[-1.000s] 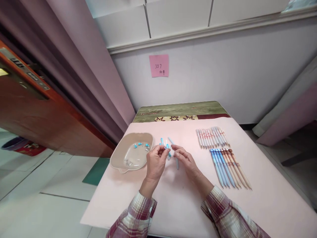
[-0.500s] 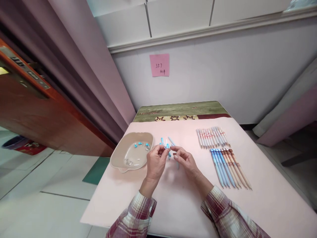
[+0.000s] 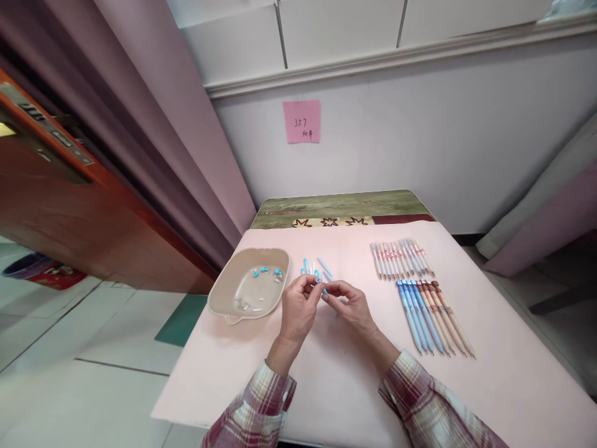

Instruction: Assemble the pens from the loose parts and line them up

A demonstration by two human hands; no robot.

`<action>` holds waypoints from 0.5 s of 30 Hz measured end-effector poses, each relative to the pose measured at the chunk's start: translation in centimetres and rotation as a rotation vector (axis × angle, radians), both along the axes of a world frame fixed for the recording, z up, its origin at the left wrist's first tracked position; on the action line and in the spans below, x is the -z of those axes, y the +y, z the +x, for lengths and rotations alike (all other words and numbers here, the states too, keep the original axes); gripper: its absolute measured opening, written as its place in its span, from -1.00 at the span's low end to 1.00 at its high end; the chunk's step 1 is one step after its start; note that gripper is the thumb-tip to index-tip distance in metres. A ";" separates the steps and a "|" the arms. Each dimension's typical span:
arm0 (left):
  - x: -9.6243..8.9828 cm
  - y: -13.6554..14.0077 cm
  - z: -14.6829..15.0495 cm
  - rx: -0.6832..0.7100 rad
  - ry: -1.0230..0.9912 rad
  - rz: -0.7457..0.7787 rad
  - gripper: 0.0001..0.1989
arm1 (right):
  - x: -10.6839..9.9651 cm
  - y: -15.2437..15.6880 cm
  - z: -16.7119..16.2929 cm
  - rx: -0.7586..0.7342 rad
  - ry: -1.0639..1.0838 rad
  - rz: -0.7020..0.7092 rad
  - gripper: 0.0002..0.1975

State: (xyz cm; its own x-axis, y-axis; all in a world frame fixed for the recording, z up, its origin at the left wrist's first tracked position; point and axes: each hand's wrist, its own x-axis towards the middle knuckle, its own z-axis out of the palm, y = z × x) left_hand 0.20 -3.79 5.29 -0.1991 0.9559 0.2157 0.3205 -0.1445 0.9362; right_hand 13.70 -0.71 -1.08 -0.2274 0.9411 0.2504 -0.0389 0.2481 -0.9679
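My left hand (image 3: 298,306) is closed in a pinch on a small blue pen part (image 3: 318,280), held up above the table. My right hand (image 3: 352,309) is closed beside it, thumb and forefinger meeting the left fingertips. A bit of blue shows between the two hands; what the right fingers grip is mostly hidden. Just behind the hands lie loose pen pieces: a bright blue tube (image 3: 306,265), a light blue barrel (image 3: 324,266) and a few small blue and white parts, partly covered by the fingers.
A beige basin (image 3: 219,308) with small blue, white and clear parts stands on the left. At right lie a row of blue and brown pens (image 3: 422,320) and, behind it, a row of pale patterned pens (image 3: 401,258). A pink cover (image 3: 233,373) lies over the table.
My right hand has moved left, and its fingertips now meet those of my left hand at the small blue part. My left hand has shifted slightly right.
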 end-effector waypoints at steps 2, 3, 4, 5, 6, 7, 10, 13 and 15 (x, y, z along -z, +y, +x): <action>-0.1 -0.3 0.3 0.038 0.064 0.033 -0.88 | 0.1 0.0 0.0 0.036 -0.007 0.026 -0.81; -0.2 -0.5 0.4 0.060 0.104 0.051 -0.90 | 0.1 0.0 0.1 0.041 -0.008 0.034 -0.82; -0.3 -0.6 0.5 0.079 0.139 0.067 -0.91 | 0.1 -0.1 0.1 0.044 -0.009 0.042 -0.82; -0.5 -0.7 0.6 0.088 0.164 0.082 -0.92 | 0.1 -0.1 0.1 0.046 -0.011 0.051 -0.82; -0.6 -0.7 0.6 0.085 0.175 0.094 -0.92 | 0.1 -0.1 0.2 0.050 -0.014 0.059 -0.80; -0.8 -0.8 0.6 0.067 0.173 0.110 -0.92 | 0.0 -0.1 0.2 0.053 -0.017 0.064 -0.76; -1.3 -0.6 0.4 -0.038 0.148 0.184 -0.89 | -0.1 -0.1 0.1 0.053 -0.007 0.039 -0.64; -1.3 -0.4 0.1 -0.082 0.168 0.203 -0.90 | -0.1 -0.1 0.1 0.046 0.012 0.004 -0.65; -1.0 -0.2 -0.1 -0.076 0.167 0.174 -0.91 | 0.1 -0.1 0.0 0.043 0.016 -0.007 -0.68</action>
State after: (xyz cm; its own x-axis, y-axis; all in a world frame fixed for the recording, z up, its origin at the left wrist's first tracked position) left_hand 0.15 -4.04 6.28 -0.2163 0.8852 0.4118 0.4850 -0.2686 0.8322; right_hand 13.75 -0.83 -1.14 -0.1822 0.9517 0.2470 -0.0441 0.2431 -0.9690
